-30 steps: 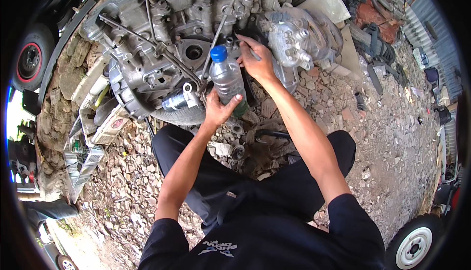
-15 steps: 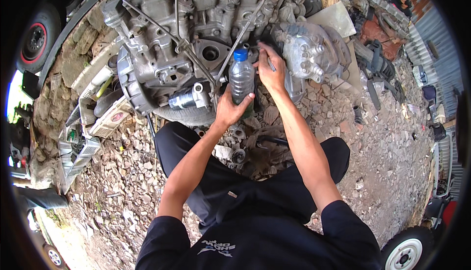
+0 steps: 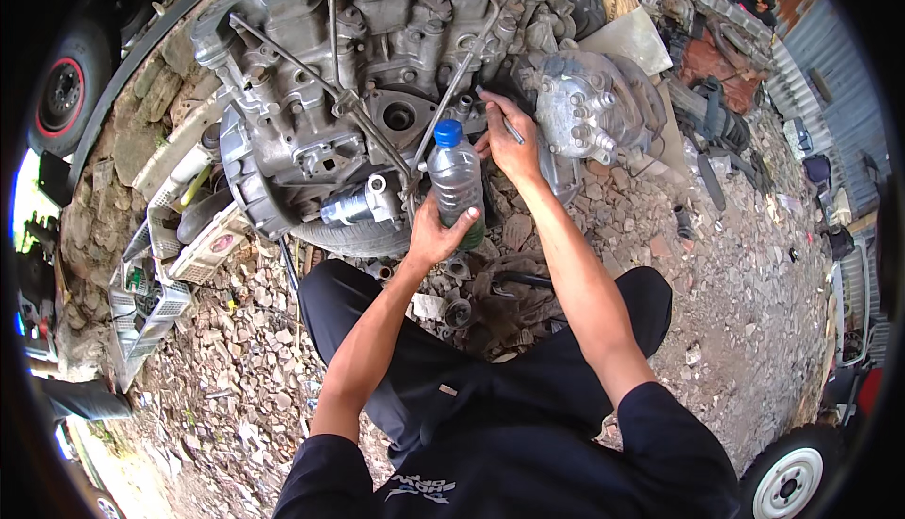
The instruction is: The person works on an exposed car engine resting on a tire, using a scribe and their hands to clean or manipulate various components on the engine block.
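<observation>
A large grey metal engine block point(image 3: 292, 76) with pipes across it lies in front of me. My left hand point(image 3: 438, 231) is wrapped round a clear plastic bottle point(image 3: 454, 175) with a blue cap, held upright against the engine's near side, with dark greenish content at its bottom. My right hand point(image 3: 507, 137) grips a thin metal tool point(image 3: 514, 130) at the engine, just right of and beyond the bottle; its fingertips are at a recess beside a small fitting. A silver housing point(image 3: 575, 104) with several fittings sits to the right of this hand, and a silver cylinder point(image 3: 344, 206) lies left of the bottle.
Broken plastic crates point(image 3: 203, 246) stand at the left, near a wheel point(image 3: 64, 99). Rubble covers the ground round my crossed legs. Loose parts, a red-brown cloth point(image 3: 716, 66) and corrugated sheeting point(image 3: 820, 95) are at the right, another wheel point(image 3: 787, 477) lower right.
The view has shifted slightly; the engine and both hands sit at somewhat different places in the picture. My left hand still holds the bottle, and my right hand still works at the same spot.
</observation>
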{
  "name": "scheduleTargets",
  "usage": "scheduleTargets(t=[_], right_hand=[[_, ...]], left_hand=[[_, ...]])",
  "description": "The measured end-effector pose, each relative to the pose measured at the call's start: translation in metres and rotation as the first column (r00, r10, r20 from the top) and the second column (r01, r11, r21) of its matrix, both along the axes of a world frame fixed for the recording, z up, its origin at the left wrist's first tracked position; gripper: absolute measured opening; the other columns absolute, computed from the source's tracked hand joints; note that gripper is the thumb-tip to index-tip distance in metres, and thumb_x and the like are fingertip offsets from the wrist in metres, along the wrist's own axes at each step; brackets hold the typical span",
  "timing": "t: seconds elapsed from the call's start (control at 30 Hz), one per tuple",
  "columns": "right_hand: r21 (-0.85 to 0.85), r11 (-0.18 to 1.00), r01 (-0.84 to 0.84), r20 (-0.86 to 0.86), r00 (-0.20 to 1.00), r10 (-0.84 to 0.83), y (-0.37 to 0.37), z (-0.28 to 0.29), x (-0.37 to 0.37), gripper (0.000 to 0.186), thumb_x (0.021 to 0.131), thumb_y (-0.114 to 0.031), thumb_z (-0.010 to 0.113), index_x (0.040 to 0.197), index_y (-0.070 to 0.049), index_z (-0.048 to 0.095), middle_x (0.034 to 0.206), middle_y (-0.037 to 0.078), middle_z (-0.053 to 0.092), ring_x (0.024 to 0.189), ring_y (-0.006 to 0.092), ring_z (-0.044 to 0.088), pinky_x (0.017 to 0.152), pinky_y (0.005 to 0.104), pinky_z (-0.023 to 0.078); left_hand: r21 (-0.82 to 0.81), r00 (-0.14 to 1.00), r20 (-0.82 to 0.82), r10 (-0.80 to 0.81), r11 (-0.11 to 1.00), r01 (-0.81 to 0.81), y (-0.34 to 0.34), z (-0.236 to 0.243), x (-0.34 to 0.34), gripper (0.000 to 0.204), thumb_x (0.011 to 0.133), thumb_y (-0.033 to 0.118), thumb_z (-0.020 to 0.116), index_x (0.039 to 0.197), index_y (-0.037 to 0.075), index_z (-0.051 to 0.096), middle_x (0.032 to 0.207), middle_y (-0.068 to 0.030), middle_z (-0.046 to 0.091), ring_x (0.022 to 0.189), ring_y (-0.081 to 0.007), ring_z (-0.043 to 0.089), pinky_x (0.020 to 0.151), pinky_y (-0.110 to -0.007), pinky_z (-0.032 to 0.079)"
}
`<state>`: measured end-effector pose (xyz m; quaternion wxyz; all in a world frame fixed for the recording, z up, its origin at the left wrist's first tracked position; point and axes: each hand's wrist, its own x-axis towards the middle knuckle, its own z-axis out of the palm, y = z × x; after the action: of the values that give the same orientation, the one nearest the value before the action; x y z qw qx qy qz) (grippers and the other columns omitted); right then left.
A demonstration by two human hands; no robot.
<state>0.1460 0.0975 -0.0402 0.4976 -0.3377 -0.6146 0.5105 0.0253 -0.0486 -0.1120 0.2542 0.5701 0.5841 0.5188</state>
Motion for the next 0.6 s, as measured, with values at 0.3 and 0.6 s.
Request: scheduleTargets(t=[0.3,0.6], right_hand=[[0.520,0.812,0.263,0.198,0.888,-0.415,0.015,-0.023,0.016,0.028,0.103,-0.017,0.051,0.123,-0.002,0.064,0.080,0.012,0.071,0.053,0.0147,0.067,0.048,0.0284,0.055],[0.417,0.822,0.388,0.227,0.831,-0.508,0.007,-0.016,0.003,0.026,0.095,-0.008,0.052,0.116,0.002,0.064,0.092,0.030,0.069,0.082,0.0456,0.068,0.074,0.0507,0.054]], left_hand=[[-0.029,0.998,0.029,-0.053,0.998,0.054,0.007,0.004,0.011,0.066,0.085,0.042,0.076,0.130,0.000,0.054,0.116,-0.0196,0.068,0.110,-0.0318,0.066,0.095,-0.043,0.049],[-0.026,0.997,0.066,-0.043,0.999,0.045,0.001,0.001,0.002,0.065,0.084,0.042,0.077,0.128,0.000,0.055,0.115,-0.0199,0.068,0.109,-0.0326,0.066,0.095,-0.043,0.050]])
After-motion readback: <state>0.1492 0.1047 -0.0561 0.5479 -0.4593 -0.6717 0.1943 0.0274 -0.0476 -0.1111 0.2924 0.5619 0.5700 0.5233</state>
